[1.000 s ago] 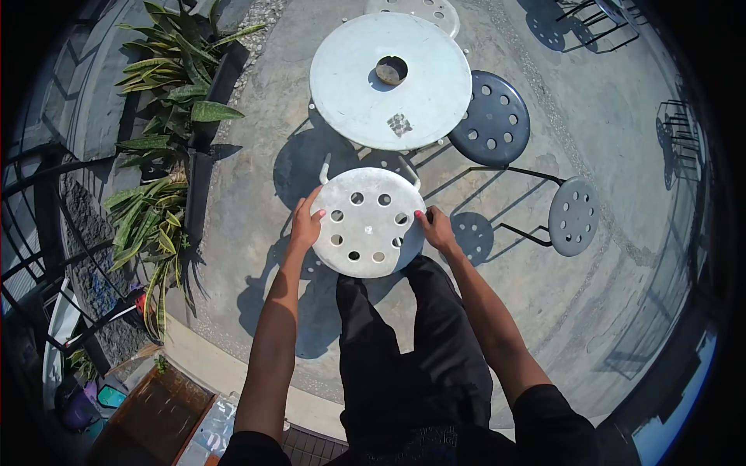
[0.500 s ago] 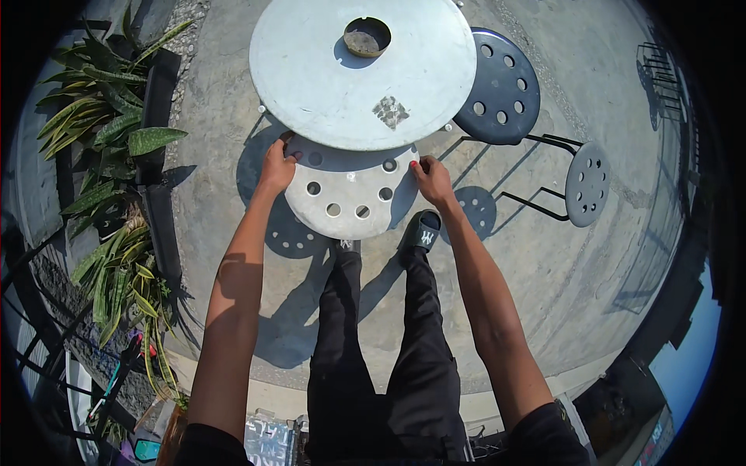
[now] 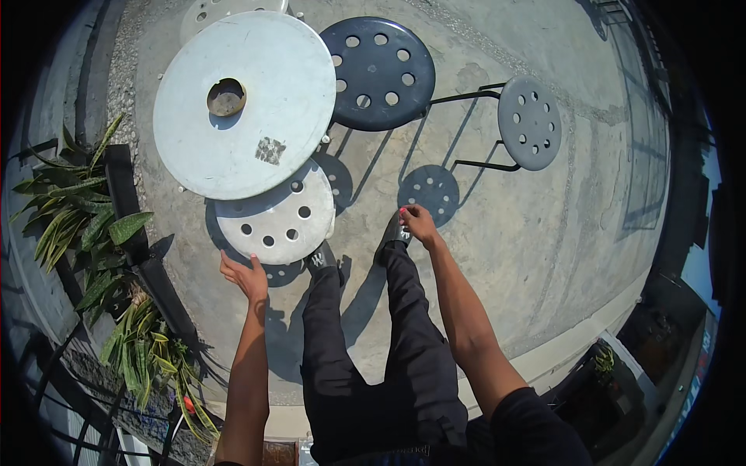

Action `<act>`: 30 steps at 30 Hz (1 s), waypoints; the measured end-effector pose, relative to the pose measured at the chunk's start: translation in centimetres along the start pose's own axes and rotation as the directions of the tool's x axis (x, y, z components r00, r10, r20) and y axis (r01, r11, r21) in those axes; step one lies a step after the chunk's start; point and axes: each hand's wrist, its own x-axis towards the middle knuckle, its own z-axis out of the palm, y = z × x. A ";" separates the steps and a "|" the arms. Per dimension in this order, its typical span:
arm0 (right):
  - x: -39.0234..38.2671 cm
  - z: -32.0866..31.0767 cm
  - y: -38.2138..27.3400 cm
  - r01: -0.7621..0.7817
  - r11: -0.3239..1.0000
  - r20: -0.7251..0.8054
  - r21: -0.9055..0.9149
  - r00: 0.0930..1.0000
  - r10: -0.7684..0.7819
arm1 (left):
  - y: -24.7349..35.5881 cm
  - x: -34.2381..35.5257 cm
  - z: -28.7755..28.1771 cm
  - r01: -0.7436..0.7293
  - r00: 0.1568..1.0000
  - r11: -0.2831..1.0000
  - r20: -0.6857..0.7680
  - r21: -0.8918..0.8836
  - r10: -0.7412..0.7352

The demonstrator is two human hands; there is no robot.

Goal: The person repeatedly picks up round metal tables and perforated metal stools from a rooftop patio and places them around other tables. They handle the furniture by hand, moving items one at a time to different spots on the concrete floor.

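A round white stool (image 3: 268, 210) with holes through its seat stands partly under the rim of a round white table (image 3: 291, 74). My left hand (image 3: 245, 276) is at the stool's near left edge, fingers apart and holding nothing. Its thumb tip lies close to the rim; whether it touches, I cannot tell. Out to the right, apart from the stool, my right hand (image 3: 420, 225) hangs in the air above my right foot. Its fingers are curled together around nothing that I see, with a red spot at one fingertip.
A dark blue stool (image 3: 377, 70) stands right of the table, and a grey stool (image 3: 511, 120) with bent black legs stands beyond it. Another white stool (image 3: 233, 6) shows behind the table. Potted long-leaved plants (image 3: 93, 225) line the left side.
Both hands have let go of the white stool's seat. The left has come back to its near edge and the right has moved away. My view has swung to the right.
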 end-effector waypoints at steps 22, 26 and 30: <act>10.1 -31.0 -1.8 0.457 0.517 -0.482 0.724 0.871 -0.094 | 59.3 -6.8 25.8 -0.845 0.371 0.471 0.356 -0.254 0.858; 11.2 -29.5 -0.8 0.508 0.443 -0.541 0.739 0.839 -0.059 | 61.9 -6.1 29.6 -0.688 0.489 0.686 0.547 -0.238 0.680; 6.0 -28.3 1.4 0.575 0.477 -0.606 0.665 0.788 -0.105 | 57.2 -7.1 27.1 -0.302 0.447 0.814 0.681 -0.496 0.580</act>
